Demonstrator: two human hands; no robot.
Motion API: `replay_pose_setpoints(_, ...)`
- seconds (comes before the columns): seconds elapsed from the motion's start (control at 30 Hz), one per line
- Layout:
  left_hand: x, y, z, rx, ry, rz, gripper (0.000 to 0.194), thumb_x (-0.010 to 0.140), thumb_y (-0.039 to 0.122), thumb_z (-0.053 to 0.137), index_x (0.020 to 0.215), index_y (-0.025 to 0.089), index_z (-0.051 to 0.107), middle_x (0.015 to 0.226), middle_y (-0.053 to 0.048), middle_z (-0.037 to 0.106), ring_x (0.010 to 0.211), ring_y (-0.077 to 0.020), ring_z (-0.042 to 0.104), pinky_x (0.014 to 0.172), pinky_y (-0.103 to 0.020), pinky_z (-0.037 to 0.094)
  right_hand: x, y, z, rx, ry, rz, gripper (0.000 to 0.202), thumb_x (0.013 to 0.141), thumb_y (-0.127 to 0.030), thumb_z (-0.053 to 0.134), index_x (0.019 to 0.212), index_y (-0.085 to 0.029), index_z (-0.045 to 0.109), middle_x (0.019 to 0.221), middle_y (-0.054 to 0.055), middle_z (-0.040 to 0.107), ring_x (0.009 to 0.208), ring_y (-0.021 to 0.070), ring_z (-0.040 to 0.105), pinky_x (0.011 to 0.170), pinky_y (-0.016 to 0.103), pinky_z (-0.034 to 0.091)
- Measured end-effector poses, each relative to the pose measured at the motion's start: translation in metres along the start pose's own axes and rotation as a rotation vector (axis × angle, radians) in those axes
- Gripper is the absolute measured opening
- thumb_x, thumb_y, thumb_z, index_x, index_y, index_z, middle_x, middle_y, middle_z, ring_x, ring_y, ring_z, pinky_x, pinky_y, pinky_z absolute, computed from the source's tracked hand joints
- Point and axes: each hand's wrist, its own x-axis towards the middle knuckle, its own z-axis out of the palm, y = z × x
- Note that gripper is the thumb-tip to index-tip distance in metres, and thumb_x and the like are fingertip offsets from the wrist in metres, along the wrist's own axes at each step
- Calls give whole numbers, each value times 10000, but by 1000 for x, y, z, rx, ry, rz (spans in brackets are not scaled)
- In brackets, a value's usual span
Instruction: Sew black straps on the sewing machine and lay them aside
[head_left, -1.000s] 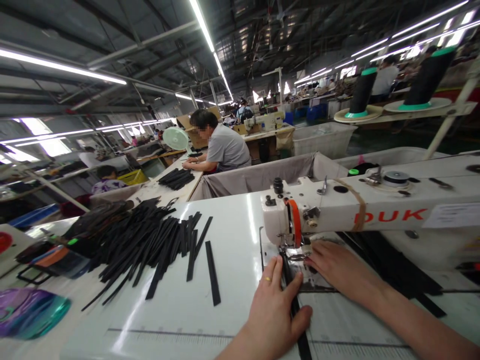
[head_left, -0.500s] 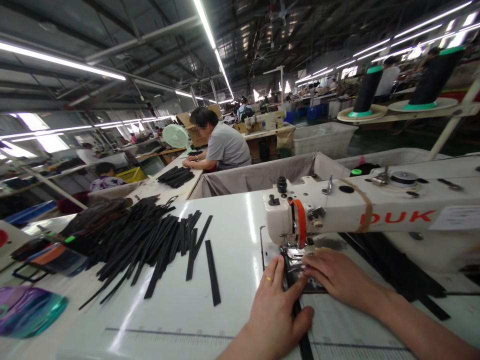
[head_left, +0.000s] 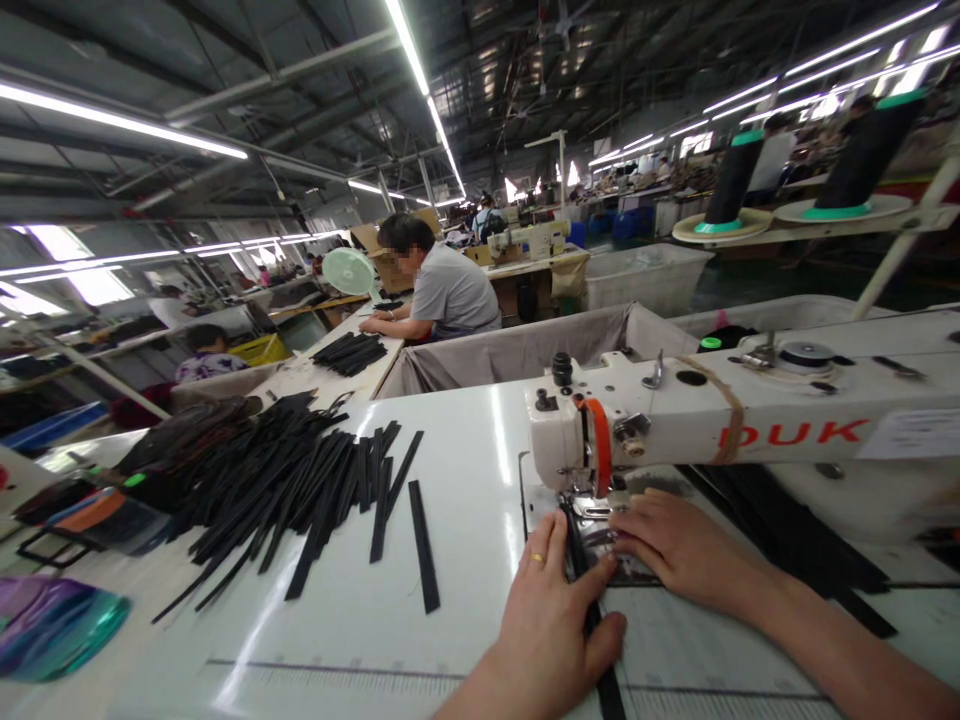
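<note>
A narrow black strip (head_left: 610,694) runs up the white table to the needle area of a white sewing machine (head_left: 675,425). My left hand (head_left: 551,615), with a ring on one finger, is closed over this strip, its fingers on both sides and the tips close to the needle. Beside the metal presser foot (head_left: 596,510), my right hand (head_left: 671,542) has its fingers bent together low over the plate. Whatever lies under those fingertips is hidden.
A heap of black strips (head_left: 300,480) covers the table's left part, with one loose strip (head_left: 424,545) nearer me. More black pieces (head_left: 802,530) lie beneath the machine arm. Thread cones (head_left: 735,180) stand at right. Beyond the table a person (head_left: 454,285) works beside a cloth-lined bin (head_left: 517,350).
My right hand has shifted very slightly to the right by the presser foot. My left hand stays almost still on the strip. The view has moved a little.
</note>
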Motion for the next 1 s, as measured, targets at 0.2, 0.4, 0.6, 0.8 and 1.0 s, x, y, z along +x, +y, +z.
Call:
replay_pose_setpoints(0.2,0,-1,0,26,8,9,545,863,486,589,1391,390,491,1601,-87,236,1465,-380,198,1150,-575,294,-1,1,-14,124,45,23,147,940,-299,548,854,-219,636,837,39,665,798,212,598,753,344,443)
replay_pose_setpoints(0.4,4,0,3,87,19,-22,792,826,488,612,1435,25,405,1529,-233,342,1455,-366,233,1192,-509,266,16,5,-18,256,405,308,394,917,-428,492,575,-235,461,553,1,528,553,188,523,555,308,411)
replay_pose_setpoints(0.6,4,-4,9,124,37,2,803,867,585,515,1434,25,416,1536,-223,325,1447,-359,256,1184,-498,280,25,-3,0,221,553,356,126,817,-332,488,726,-245,483,542,-9,522,471,180,495,472,295,386)
replay_pose_setpoints(0.8,7,-1,6,157,26,-1,749,878,534,509,1408,8,450,1515,-235,355,1432,-360,293,1182,-477,289,17,-8,2,218,560,282,136,767,-314,586,743,-240,475,559,-53,441,456,135,436,452,251,362)
replay_pose_setpoints(1.0,11,2,9,181,45,-21,700,848,443,571,1386,4,474,1503,-232,376,1418,-365,320,1169,-479,318,16,-10,2,207,559,263,167,768,-288,614,729,-235,460,585,-52,429,481,131,431,462,247,354)
